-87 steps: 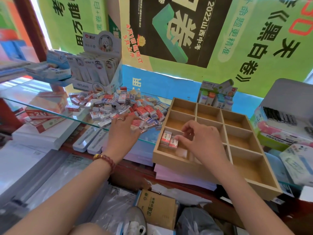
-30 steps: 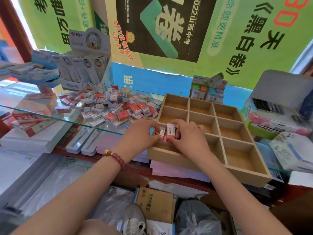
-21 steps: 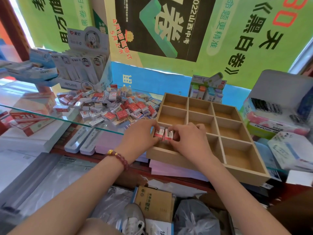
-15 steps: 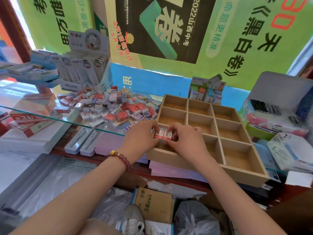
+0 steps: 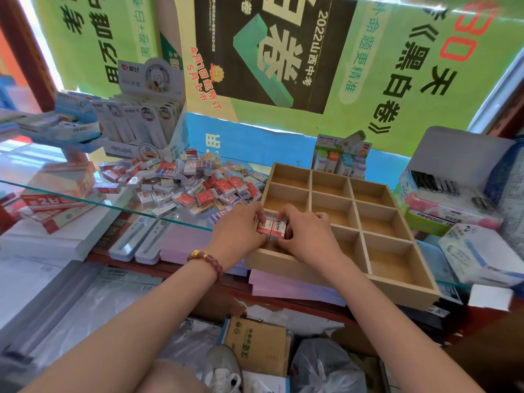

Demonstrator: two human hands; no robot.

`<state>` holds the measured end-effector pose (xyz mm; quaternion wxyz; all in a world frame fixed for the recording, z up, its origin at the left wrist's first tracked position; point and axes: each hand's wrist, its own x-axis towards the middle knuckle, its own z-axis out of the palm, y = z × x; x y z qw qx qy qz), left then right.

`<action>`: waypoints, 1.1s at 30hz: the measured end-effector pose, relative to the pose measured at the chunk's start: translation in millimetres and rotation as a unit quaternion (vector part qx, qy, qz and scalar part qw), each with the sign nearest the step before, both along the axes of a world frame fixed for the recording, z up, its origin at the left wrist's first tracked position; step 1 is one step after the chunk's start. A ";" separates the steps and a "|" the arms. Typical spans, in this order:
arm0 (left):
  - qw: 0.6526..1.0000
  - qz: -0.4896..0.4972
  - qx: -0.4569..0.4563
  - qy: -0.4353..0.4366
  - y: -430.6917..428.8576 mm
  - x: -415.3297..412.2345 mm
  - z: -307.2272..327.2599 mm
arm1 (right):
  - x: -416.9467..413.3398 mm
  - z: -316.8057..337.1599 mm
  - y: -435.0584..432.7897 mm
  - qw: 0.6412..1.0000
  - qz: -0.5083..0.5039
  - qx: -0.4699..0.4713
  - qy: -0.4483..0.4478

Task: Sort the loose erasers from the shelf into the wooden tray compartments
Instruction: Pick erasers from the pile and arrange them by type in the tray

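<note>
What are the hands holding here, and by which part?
A side-by-side pair of erasers, pinched at its outer sides between the left hand and the right hand.

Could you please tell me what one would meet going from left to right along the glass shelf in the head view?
Flat red boxes → pile of loose erasers → left hand → two erasers pinched between the hands → right hand → grey-lidded box.

Above the left hand (image 5: 238, 234), dark poster (image 5: 272, 52): "2022山西中考", with red "4月1日起预订" beside it. Up and right of the right hand (image 5: 306, 236), green poster (image 5: 425, 80): "黑白卷". Far right of it, green box (image 5: 425, 224): "AIHAO". Labels on erasers (image 5: 270, 228) pinched in both hands: unreadable.
</note>
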<state>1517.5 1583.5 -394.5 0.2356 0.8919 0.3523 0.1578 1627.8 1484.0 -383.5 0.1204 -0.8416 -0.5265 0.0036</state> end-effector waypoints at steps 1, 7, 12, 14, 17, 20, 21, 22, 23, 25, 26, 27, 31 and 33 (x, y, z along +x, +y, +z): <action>1.000 -0.001 -0.006 0.000 -0.2 -0.1 0.4 | -0.7 0.4 -0.1 1.000 -0.002 -0.002 0.007; 0.996 -0.007 -0.071 -0.052 -2.5 -6.6 1.6 | -4.6 5.7 -2.2 1.000 0.003 -0.010 0.024; 0.991 0.001 -0.107 -0.084 -5.9 -8.0 1.4 | -9.1 6.0 0.9 0.997 -0.029 0.015 0.064; 0.988 0.002 -0.123 -0.094 -6.3 -9.3 0.9 | -10.2 6.6 0.9 0.998 -0.032 0.013 0.061; 0.985 -0.001 -0.133 -0.111 -6.7 -11.1 -1.7 | -7.4 7.6 -2.5 0.998 -0.034 0.004 0.056; 0.950 0.049 -0.228 -0.210 -3.7 -8.8 7.4 | -5.0 13.9 -5.7 0.998 -0.041 0.002 0.056; 0.924 0.067 -0.275 -0.256 -2.7 -9.0 14.0 | -5.2 17.8 -6.6 0.998 -0.046 0.008 0.041; 0.892 0.078 -0.329 -0.300 -2.5 -9.9 20.9 | -6.0 22.1 -7.7 0.998 -0.050 0.025 0.019; 0.850 0.079 -0.393 -0.343 -3.0 -12.1 26.8 | -6.5 25.7 -8.6 0.997 -0.050 0.053 0.004; 0.736 0.049 -0.525 -0.425 -7.4 -16.8 36.9 | -8.4 32.7 -12.1 0.991 -0.006 0.125 0.043; 0.685 0.031 -0.568 -0.455 -9.9 -18.7 39.9 | -10.0 35.2 -13.9 0.984 0.042 0.151 0.088; 0.653 0.013 -0.593 -0.471 -12.7 -20.8 41.7 | -12.4 37.3 -16.2 0.975 0.100 0.159 0.122; 0.633 -0.084 -0.628 -0.445 -22.8 -24.7 48.1 | -21.2 38.5 -16.6 0.947 0.261 0.185 0.006; 0.629 -0.092 -0.635 -0.438 -26.3 -25.3 50.5 | -23.2 37.8 -15.1 0.939 0.267 0.216 -0.019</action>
